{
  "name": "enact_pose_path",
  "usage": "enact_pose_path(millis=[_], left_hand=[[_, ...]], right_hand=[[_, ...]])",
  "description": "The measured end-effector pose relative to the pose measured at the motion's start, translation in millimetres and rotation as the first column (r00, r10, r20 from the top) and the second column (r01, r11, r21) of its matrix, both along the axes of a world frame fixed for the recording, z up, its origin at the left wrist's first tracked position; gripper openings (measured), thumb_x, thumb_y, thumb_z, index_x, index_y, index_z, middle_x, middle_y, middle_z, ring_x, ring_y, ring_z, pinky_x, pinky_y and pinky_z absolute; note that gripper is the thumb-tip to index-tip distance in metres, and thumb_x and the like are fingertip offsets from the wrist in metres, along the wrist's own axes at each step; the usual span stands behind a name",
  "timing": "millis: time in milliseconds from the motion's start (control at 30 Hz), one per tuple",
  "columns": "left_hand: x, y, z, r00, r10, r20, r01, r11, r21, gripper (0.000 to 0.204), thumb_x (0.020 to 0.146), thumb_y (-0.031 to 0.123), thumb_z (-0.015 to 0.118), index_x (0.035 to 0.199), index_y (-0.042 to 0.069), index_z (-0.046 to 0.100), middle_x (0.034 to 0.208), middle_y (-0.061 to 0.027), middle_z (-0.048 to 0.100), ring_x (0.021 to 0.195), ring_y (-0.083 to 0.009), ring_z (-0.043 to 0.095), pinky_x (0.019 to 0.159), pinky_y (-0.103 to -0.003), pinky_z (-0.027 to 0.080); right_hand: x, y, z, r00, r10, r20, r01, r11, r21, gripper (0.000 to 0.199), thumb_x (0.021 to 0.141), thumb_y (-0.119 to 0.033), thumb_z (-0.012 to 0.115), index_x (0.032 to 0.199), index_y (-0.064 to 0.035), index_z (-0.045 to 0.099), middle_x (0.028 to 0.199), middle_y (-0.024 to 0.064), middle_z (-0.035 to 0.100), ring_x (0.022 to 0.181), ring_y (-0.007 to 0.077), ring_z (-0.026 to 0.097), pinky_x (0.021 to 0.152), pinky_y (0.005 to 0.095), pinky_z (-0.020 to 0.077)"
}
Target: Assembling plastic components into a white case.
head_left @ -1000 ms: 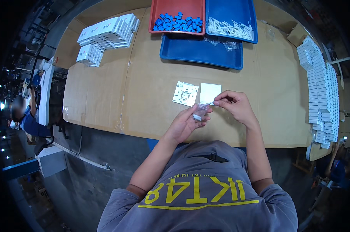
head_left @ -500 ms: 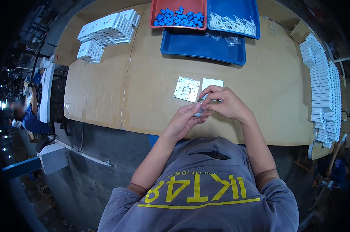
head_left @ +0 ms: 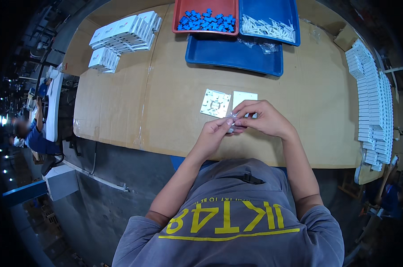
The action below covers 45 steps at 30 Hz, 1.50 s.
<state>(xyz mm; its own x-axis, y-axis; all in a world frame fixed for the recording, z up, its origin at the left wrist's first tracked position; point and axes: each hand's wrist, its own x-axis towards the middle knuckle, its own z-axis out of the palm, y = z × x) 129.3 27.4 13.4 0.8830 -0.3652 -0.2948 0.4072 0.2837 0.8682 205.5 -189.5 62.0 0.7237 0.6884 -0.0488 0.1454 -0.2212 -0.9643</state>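
The person in a grey shirt stands at the near edge of the desk point(head_left: 121, 111), which is covered with brown cardboard. Both forearms come up from below and the hands meet over the near part of the desk. The left hand point(head_left: 214, 133) and the right hand point(head_left: 261, 120) are touching each other, and between their fingertips they pinch a small clear plastic bag point(head_left: 231, 124). The grip of each hand is narrow and closed on this bag; what is inside the bag is too small to tell.

Just behind the hands, two flat parts lie on the cardboard side by side. The white square plate point(head_left: 215, 103) with moulded ribs is at the left, and the plain white cover point(head_left: 245, 97) is at the right, partly hidden by the right fingers.

Farther away there is a blue tray point(head_left: 219, 55) with some crumpled clear bags in its right corner. Behind it stand a red bin point(head_left: 181, 13) with small blue pieces and a blue bin point(head_left: 290, 18) with small white pieces.

At the far left corner lie stacks of white boxes point(head_left: 121, 35). Along the right edge of the desk, a long row of white boxes point(head_left: 370, 102) runs from far to near.

At the left, beyond the desk, another person point(head_left: 30, 133) in blue is seen, blurred.
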Motion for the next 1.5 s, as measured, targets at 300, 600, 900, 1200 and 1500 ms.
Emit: enact_pose_path(millis=[300,600,900,1200,1500], left_hand=[[-3.8,-2.9,0.8,0.972,0.042,0.230,-0.095,0.970,0.222,0.042,0.116,0.026,0.043,0.128,-0.007,0.066,0.115,-0.0128,0.075,0.109,-0.0165,0.069,0.100,-0.033,0.052],[4.1,-11.0,12.5,0.856,0.421,0.301,-0.455,0.889,0.050,0.019,0.106,0.010,0.065,0.118,-0.004,0.069,0.112,-0.0088,0.073,0.105,-0.0119,0.067,0.094,-0.028,0.053],[6.4,-10.4,12.4,0.800,0.529,0.282,-0.539,0.841,-0.049,0.018,0.105,0.009,0.067,0.116,-0.006,0.070,0.112,-0.0110,0.075,0.103,-0.0143,0.071,0.094,-0.029,0.056],[8.8,-7.8,12.9,0.807,0.505,0.306,-0.542,0.839,0.044,0.019,0.104,0.007,0.069,0.116,-0.006,0.072,0.106,-0.0108,0.076,0.099,-0.0146,0.072,0.091,-0.028,0.057],[9.9,-1.4,14.0,0.845,0.492,0.212,-0.510,0.859,0.039,0.019,0.103,0.007,0.069,0.116,-0.007,0.069,0.105,-0.0143,0.077,0.100,-0.0171,0.074,0.088,-0.028,0.058]], right_hand=[[-9.8,12.8,-8.7,0.943,-0.268,-0.197,0.271,0.963,-0.009,0.016,0.091,-0.009,0.082,0.102,-0.0010,0.074,0.092,0.0031,0.074,0.083,0.0075,0.065,0.075,0.0238,0.0519],[-20.5,29.4,-10.7,0.887,-0.367,-0.281,0.437,0.862,0.255,0.035,0.090,0.002,0.081,0.121,-0.0010,0.064,0.102,0.0038,0.069,0.094,0.0080,0.067,0.083,0.0227,0.0558],[-24.3,31.3,-19.9,0.827,-0.321,-0.461,0.473,0.841,0.263,0.011,0.096,-0.002,0.075,0.106,0.0003,0.071,0.102,0.0054,0.073,0.096,0.0099,0.068,0.085,0.0242,0.0564],[-22.9,31.4,-20.5,0.813,-0.317,-0.489,0.502,0.808,0.310,0.009,0.097,-0.004,0.075,0.105,-0.0009,0.072,0.100,0.0046,0.074,0.093,0.0102,0.069,0.083,0.0243,0.0553],[-21.8,28.1,-24.8,0.804,-0.350,-0.481,0.520,0.805,0.286,0.011,0.097,-0.001,0.074,0.107,0.0025,0.072,0.102,0.0079,0.075,0.096,0.0120,0.071,0.088,0.0253,0.0570]])
